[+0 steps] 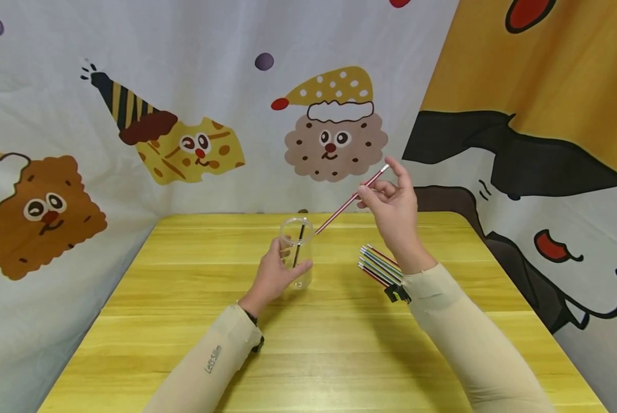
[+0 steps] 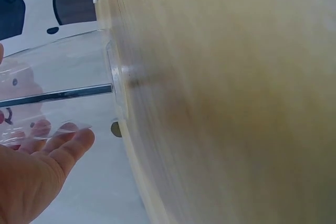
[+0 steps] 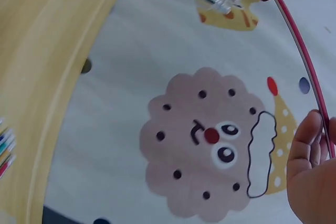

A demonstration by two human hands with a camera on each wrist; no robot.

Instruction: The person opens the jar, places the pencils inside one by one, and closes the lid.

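A left hand (image 1: 274, 271) curls its fingers around a clear plastic cylindrical cup (image 1: 305, 269); the right hand (image 1: 397, 212) pinches a red-and-white pencil (image 1: 339, 211), best tilted steeper to clear the rim (image 1: 297, 243).

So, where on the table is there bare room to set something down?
The table is bare between its left edge and the left sleeve, between that and the right sleeve, and from there to the right edge. It is crowded at the cup, held by the left hand, and at the pencil bundle beside the right sleeve.
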